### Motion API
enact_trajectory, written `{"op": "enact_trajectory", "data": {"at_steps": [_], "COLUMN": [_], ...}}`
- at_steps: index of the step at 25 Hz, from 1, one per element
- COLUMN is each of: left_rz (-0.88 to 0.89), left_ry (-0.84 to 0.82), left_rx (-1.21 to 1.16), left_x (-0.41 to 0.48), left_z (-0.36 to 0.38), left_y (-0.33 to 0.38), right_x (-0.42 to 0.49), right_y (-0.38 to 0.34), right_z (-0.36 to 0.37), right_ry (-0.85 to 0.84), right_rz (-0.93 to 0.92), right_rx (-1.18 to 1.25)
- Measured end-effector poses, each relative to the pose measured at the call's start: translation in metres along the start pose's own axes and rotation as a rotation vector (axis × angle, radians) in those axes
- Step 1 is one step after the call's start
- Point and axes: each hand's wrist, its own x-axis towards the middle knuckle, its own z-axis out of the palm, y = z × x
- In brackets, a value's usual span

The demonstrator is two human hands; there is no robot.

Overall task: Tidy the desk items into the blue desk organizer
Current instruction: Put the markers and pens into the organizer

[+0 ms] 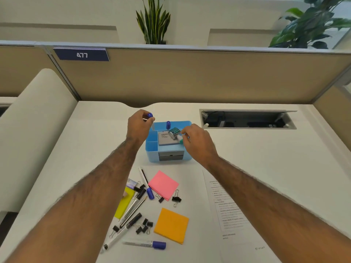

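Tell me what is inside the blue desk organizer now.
Inside the blue desk organizer: an upright blue-capped marker, a grey Camlin box, a green patterned roll and a green-capped tube pinched by the right hand, which covers the right side; the closed drawer hides its contents.

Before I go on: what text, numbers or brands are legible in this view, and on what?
"477": blue sign on the partition.
"camlin": grey box in the blue desk organizer; its smaller lines are unreadable.
"E-mail", roughly: foot of the printed sheet; its other lines are too blurred.
Print on the nearest marker: too small to read.
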Motion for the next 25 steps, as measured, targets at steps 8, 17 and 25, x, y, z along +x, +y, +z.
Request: {"op": "enact_trajectory", "data": {"at_steps": [8,17,25], "left_rz": [-0.010,-0.147,-0.115], "left_ry": [-0.042,-0.127,-0.134], "left_rx": [0.100,0.427,0.533], "left_x": [-0.046,-0.208,-0.240], "left_z": [-0.031,-0.041,-0.047], "left_y": [-0.034,-0.123,-0.139], "right_x": [-0.057,-0.116,-0.110], "right_y": [-0.022,-0.068,-0.080], "right_z": [0.037,0.127,0.143], "right_ry": [-0.064,-0.457,-0.458], "right_rz": [-0.040,0.002,0.064], "right_rx": [0.057,-0.209,-0.206]}}
